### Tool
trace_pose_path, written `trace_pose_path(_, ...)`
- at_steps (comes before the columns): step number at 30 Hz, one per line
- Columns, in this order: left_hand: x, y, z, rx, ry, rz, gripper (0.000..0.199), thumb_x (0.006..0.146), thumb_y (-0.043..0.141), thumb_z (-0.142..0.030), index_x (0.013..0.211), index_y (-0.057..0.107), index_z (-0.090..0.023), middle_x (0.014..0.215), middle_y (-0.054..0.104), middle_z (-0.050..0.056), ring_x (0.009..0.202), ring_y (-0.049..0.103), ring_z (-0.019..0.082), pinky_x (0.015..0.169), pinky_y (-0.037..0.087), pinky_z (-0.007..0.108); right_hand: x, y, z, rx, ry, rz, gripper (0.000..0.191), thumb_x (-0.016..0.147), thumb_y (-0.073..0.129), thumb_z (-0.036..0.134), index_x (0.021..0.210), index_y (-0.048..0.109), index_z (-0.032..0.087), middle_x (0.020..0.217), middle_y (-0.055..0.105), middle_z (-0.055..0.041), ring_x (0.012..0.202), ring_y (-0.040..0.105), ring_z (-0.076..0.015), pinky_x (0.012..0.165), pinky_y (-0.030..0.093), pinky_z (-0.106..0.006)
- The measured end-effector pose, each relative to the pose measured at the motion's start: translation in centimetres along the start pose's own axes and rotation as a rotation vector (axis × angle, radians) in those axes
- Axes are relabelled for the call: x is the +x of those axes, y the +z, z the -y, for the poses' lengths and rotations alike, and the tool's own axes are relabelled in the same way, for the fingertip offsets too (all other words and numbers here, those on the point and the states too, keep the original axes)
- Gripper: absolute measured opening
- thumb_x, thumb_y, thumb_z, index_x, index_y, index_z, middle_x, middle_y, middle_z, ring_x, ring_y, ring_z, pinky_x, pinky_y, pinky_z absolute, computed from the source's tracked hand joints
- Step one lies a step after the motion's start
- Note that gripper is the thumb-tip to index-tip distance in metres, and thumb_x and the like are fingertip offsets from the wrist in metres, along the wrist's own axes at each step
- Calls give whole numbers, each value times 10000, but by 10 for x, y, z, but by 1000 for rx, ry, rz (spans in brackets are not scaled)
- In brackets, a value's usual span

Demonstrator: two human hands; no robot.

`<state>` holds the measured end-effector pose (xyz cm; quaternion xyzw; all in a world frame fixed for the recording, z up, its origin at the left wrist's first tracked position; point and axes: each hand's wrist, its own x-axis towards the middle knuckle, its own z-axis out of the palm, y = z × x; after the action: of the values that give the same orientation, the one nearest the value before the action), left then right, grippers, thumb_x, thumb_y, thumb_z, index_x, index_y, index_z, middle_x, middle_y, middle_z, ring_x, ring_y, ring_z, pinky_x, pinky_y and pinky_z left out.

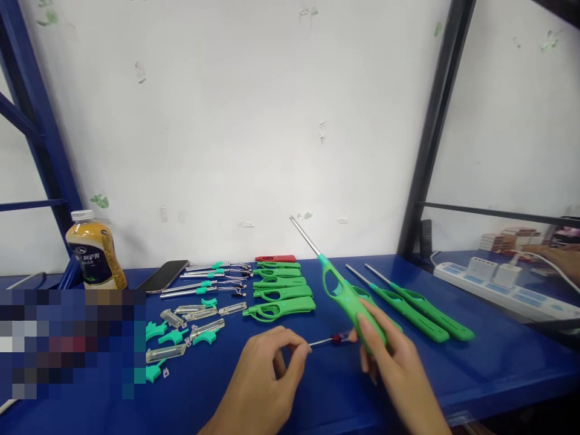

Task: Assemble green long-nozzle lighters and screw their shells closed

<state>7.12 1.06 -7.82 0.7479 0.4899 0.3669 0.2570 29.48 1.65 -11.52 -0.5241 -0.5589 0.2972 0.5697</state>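
Observation:
My right hand [389, 350] grips a green long-necked lighter [348, 299], its metal tube pointing up and to the left. Below that lighter is a screwdriver [339, 338] with a dark red handle, whose end reaches the fingers of my right hand; whether they hold it is unclear. My left hand [272, 374] is closed in a pinch at the screwdriver's tip, and anything small between the fingertips is hidden. Just behind, several green lighter half-shells [290, 307] lie in a column with a red one [275, 258] farthest back.
Metal tubes with wires [190, 290], clear fuel tanks [167, 353] and teal triggers [172, 336] lie left. A phone [164, 276] and a bottle [96, 251] stand behind them. Lighters with tubes [421, 311] lie right, near a power strip [512, 293]. Another person's hand [562, 257] shows far right.

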Motion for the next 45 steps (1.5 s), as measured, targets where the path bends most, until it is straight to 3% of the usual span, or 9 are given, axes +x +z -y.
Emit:
trace_pose_path(4,3,-10,2,96,26,21,382,1000,466,-391,852,765,-206,715,717,31,565,561,182,557,342,297,11,-27,-14,-443,-65,-208,664,986,485,709,1384,707,227,732,716,-33,551,591,-219,580,504,-322)
trace_pose_path(7,5,-21,2,163,25,13,387,1011,455,-385,845,760,-214,707,728,27,580,601,195,580,363,304,14,-32,-23,-586,-95,-200,655,1002,418,672,1357,737,224,729,755,-59,576,661,-274,611,534,-362)
trace_pose_path(11,8,-41,6,317,34,-43,371,1031,439,-349,890,757,-222,780,757,32,658,652,220,653,399,321,16,-27,-29,-702,-83,-177,623,1011,389,619,1346,743,232,777,801,-88,748,773,-347,702,566,-406)
trace_pose_path(17,11,-64,19,642,-52,59,368,1082,401,-287,1092,761,-212,1104,761,101,1053,691,310,920,499,413,19,-28,-28,-856,-22,-170,533,998,424,595,1274,750,274,678,781,-60,666,764,-379,624,527,-408)
trace_pose_path(20,13,-61,25,730,-85,84,381,1073,411,-217,1313,704,-179,1265,697,158,1230,629,362,1005,511,479,20,-35,-28,-926,0,-172,544,998,431,641,1264,741,281,699,789,-72,648,761,-395,596,507,-412)
trace_pose_path(25,12,-44,29,785,-103,144,522,1057,389,-128,1553,543,-187,1405,611,217,1292,618,379,1013,542,505,18,-52,-31,-915,43,-199,597,979,428,758,1149,764,294,750,801,-87,604,746,-365,552,492,-393)
trace_pose_path(31,12,-37,22,838,-121,199,544,1049,354,-101,1557,538,-157,1422,597,264,1290,630,401,980,574,537,14,-54,-29,-881,89,-260,598,981,393,752,1106,760,296,585,709,-55,564,720,-361,519,434,-374)
trace_pose_path(39,12,-39,20,860,-108,216,473,1057,360,-107,1472,586,-149,1358,640,246,1238,665,399,919,601,525,10,-51,-21,-826,196,-309,550,943,356,707,1092,724,327,703,749,-67,702,715,-394,627,455,-415)
trace_pose_path(45,11,-42,22,854,-81,212,395,1070,364,-128,1365,624,-148,1225,691,198,1100,707,360,900,579,487,9,-50,-24,-818,126,-329,480,926,411,648,1028,746,319,714,756,-67,689,715,-385,634,464,-417)
